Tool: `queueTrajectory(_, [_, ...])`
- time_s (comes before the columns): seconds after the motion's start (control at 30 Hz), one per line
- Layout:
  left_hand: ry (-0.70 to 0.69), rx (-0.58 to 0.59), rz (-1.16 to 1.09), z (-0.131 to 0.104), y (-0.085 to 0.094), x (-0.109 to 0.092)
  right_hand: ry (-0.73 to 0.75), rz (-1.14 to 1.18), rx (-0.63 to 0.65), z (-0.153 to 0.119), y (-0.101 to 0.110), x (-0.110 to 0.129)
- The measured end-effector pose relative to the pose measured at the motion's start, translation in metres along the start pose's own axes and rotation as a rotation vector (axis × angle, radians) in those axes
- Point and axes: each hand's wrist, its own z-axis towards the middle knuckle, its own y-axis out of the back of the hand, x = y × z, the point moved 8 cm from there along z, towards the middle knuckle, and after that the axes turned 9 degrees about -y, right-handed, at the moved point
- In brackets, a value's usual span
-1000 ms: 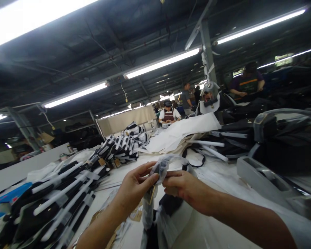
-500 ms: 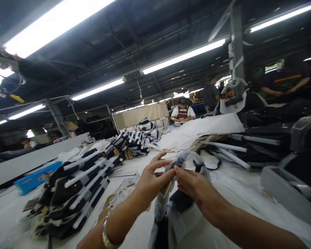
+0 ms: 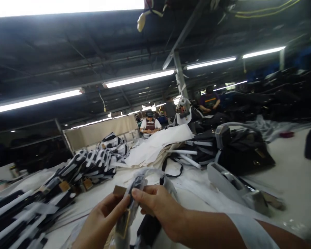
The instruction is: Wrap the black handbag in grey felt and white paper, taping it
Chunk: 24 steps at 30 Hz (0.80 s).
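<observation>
A bag handle (image 3: pixel 139 180) wrapped in clear plastic film arches up between my hands. My left hand (image 3: pixel 107 216) pinches the handle's left side with thumb and fingers. A small brown card (image 3: pixel 119 190) sticks up behind those fingers; whether they grip it too I cannot tell. My right hand (image 3: pixel 162 211) is closed on the same handle, its thumb pressing the wrapped part close to my left thumb. Below the fingers, a gold-coloured outline (image 3: pixel 124 226) shows on the wrapped piece. Under my right hand hangs a black part (image 3: pixel 148 228) of the bag. A pale translucent strip (image 3: pixel 250 230) lies across my right forearm.
A grey tape dispenser (image 3: pixel 226 181) stands to the right, with a black handbag (image 3: pixel 248 152) behind it. White sheets (image 3: pixel 158 145) are stacked ahead. Wrapped black straps (image 3: pixel 23 214) pile up on the left. A co-worker (image 3: pixel 150 125) sits across the table.
My view has swung right, so the piles sit farther left. The left hand's spread fingers have curled in around the handle. The brown card and the forearm strip have come into sight.
</observation>
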Motion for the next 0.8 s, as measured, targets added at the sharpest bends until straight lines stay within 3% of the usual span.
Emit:
queueTrajectory(0.1, [-0.020, 0.011, -0.018, -0.001, -0.002, -0.004, -0.021, 0.031, 0.012, -0.001, -0.001, 0.003])
queueTrajectory(0.33, [-0.025, -0.025, 0.032, -0.005, 0.001, -0.009, -0.048, 0.317, 0.242, -0.010, -0.001, 0.000])
queueTrajectory(0.5, [-0.036, 0.038, -0.013, -0.011, -0.012, -0.019, 0.109, 0.242, 0.347, -0.024, -0.007, 0.004])
queueTrajectory(0.6, [-0.039, 0.029, -0.067, -0.011, -0.016, -0.016, 0.185, 0.219, 0.282, -0.023, -0.008, 0.001])
queueTrajectory(0.8, [-0.180, -0.016, -0.045, -0.013, -0.020, -0.014, 0.314, 0.188, 0.008, -0.005, 0.005, -0.016])
